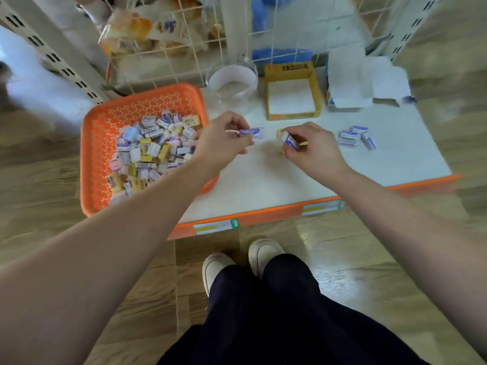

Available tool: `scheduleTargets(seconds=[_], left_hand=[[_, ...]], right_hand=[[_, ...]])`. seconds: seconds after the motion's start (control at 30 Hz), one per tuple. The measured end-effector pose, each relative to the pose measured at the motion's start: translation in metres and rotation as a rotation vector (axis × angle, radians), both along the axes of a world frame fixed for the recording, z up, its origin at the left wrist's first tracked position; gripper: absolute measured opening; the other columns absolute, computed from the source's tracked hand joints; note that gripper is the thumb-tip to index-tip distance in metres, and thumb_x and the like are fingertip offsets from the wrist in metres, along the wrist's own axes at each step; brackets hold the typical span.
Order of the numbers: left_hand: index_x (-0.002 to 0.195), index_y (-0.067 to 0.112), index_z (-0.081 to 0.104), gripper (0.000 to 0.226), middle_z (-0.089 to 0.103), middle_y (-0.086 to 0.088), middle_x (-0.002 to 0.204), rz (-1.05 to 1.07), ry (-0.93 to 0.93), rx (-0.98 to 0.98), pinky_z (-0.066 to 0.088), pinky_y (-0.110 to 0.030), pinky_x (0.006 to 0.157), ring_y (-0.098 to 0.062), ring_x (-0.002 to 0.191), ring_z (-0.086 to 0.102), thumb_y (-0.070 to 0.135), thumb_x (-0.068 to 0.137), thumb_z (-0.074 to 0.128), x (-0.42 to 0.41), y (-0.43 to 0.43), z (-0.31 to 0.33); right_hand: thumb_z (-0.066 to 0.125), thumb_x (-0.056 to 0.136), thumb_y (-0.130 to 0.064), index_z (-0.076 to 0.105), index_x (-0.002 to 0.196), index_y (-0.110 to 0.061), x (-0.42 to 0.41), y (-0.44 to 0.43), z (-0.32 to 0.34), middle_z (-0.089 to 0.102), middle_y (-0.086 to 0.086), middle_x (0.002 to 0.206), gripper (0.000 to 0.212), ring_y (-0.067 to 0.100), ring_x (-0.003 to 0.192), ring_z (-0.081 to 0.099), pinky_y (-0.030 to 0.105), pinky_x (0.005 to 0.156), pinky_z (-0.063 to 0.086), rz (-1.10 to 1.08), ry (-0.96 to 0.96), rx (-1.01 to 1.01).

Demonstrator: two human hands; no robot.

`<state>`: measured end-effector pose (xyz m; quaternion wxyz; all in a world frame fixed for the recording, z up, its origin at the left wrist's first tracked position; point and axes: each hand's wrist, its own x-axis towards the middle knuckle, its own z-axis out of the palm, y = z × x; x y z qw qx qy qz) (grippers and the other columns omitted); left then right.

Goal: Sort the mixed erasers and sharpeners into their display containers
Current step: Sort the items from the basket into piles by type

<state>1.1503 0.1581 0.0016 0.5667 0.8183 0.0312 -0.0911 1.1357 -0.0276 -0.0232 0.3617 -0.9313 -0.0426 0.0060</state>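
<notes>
Head view, left hand: the left hand (224,139) has its fingers curled. Thumb and fingertips pinch a blue-and-white eraser (251,133) by one end, and its free end points toward the other hand.
Head view, left arm: the bare forearm reaches in from the lower left and crosses over the near right corner of the orange basket (92,154). The hand is raised above the white shelf (263,180).
Head view, right hand: the right hand (311,146) is closed around a small packet (290,140) with a blue and white label. Something yellow shows at its edges, but I cannot tell what it is.
Head view, right arm: the forearm comes in from the lower right with the knuckles up, and the hand is near the left hand but apart from it.
Head view, unsorted goods: a mixed pile (152,148) of small white, blue, yellow and pink packets fills the orange basket at the shelf's left end.
Head view, containers: a clear round tub (232,80), a yellow box (319,96) and a white carton (347,80) with open flaps stand in a row at the back of the shelf.
Head view, sorted group: a few loose erasers (355,137) in blue and white lie on the shelf to the right of the right hand.
</notes>
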Motion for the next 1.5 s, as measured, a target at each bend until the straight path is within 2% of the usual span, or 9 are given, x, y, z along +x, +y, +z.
scheduleTargets(seconds=[0.13, 0.3, 0.43, 0.6, 0.73, 0.87, 1.07, 1.3, 1.5], left_hand=[[0.079, 0.020, 0.055, 0.024, 0.056, 0.003, 0.082, -0.099, 0.031, 0.008, 0.051, -0.018, 0.058, -0.010, 0.063, 0.060, -0.002, 0.084, 0.063, 0.002, -0.046, -0.013], [0.095, 0.015, 0.061, 0.014, 0.060, -0.001, 0.089, -0.195, 0.085, 0.034, 0.044, -0.009, 0.054, -0.012, 0.067, 0.059, 0.005, 0.086, 0.064, 0.000, -0.092, -0.029], [0.093, 0.024, 0.066, 0.010, 0.060, 0.010, 0.079, -0.278, 0.019, 0.239, 0.035, -0.001, 0.057, 0.001, 0.067, 0.053, 0.021, 0.084, 0.069, 0.004, -0.122, -0.046], [0.095, 0.020, 0.067, 0.011, 0.060, 0.009, 0.083, -0.322, -0.003, 0.313, 0.034, 0.001, 0.061, -0.005, 0.075, 0.055, 0.020, 0.084, 0.069, 0.019, -0.152, -0.066], [0.094, 0.020, 0.067, 0.012, 0.060, 0.008, 0.081, -0.325, 0.000, 0.306, 0.047, -0.018, 0.078, -0.012, 0.079, 0.060, 0.017, 0.083, 0.069, 0.030, -0.171, -0.079], [0.120, 0.020, 0.059, 0.037, 0.061, 0.005, 0.111, -0.288, -0.023, 0.202, 0.054, -0.034, 0.085, -0.012, 0.084, 0.066, 0.008, 0.085, 0.062, 0.029, -0.173, -0.075], [0.119, 0.021, 0.058, 0.037, 0.059, 0.010, 0.109, -0.213, -0.118, 0.263, 0.037, 0.003, 0.068, -0.003, 0.079, 0.059, 0.004, 0.087, 0.053, 0.022, -0.134, -0.060], [0.106, 0.025, 0.059, 0.030, 0.061, 0.011, 0.098, -0.197, -0.190, 0.320, 0.035, -0.001, 0.071, -0.007, 0.081, 0.052, 0.004, 0.085, 0.055, 0.003, -0.086, -0.039], [0.113, 0.025, 0.059, 0.032, 0.055, 0.012, 0.107, -0.107, -0.237, 0.412, 0.038, -0.028, 0.090, -0.011, 0.099, 0.048, 0.011, 0.086, 0.056, -0.008, -0.036, -0.014]], right_hand=[[0.062, 0.078, -0.007, 0.066, 0.105, -0.008, -0.012, -0.056, -0.008, 0.065, 0.013, 0.097, 0.028, 0.024, 0.087, 0.062, 0.036, 0.085, 0.049, -0.071, 0.029, -0.022], [0.063, 0.079, -0.004, 0.065, 0.108, -0.004, -0.021, -0.110, -0.024, 0.065, 0.015, 0.105, 0.029, 0.028, 0.094, 0.062, 0.021, 0.084, 0.040, -0.257, 0.081, -0.088], [0.059, 0.081, -0.002, 0.063, 0.113, -0.006, -0.026, -0.138, -0.049, 0.062, 0.016, 0.112, 0.032, 0.033, 0.100, 0.057, 0.024, 0.086, 0.037, -0.288, 0.155, -0.141], [0.056, 0.081, 0.001, 0.065, 0.113, -0.009, -0.018, -0.151, -0.071, 0.062, 0.011, 0.111, 0.034, 0.034, 0.102, 0.047, 0.018, 0.081, 0.028, -0.270, 0.110, -0.199], [0.056, 0.082, -0.002, 0.066, 0.112, -0.010, -0.012, -0.150, -0.082, 0.062, 0.010, 0.109, 0.033, 0.035, 0.099, 0.049, 0.015, 0.077, 0.026, -0.304, 0.074, -0.171], [0.056, 0.084, -0.003, 0.060, 0.120, -0.007, -0.009, -0.146, -0.083, 0.057, 0.013, 0.114, 0.037, 0.033, 0.102, 0.054, 0.020, 0.086, 0.034, -0.347, 0.040, -0.120], [0.055, 0.086, -0.004, 0.055, 0.125, -0.007, -0.013, -0.133, -0.069, 0.049, 0.013, 0.120, 0.040, 0.029, 0.113, 0.043, 0.017, 0.090, 0.028, -0.372, -0.002, -0.115], [0.056, 0.085, -0.003, 0.058, 0.120, -0.009, -0.012, -0.091, -0.033, 0.051, 0.014, 0.118, 0.036, 0.033, 0.108, 0.044, 0.032, 0.092, 0.036, -0.273, -0.037, -0.146], [0.056, 0.087, -0.008, 0.057, 0.123, -0.013, -0.006, -0.037, 0.006, 0.049, 0.010, 0.122, 0.036, 0.029, 0.114, 0.040, 0.028, 0.096, 0.031, -0.113, -0.053, -0.122]])
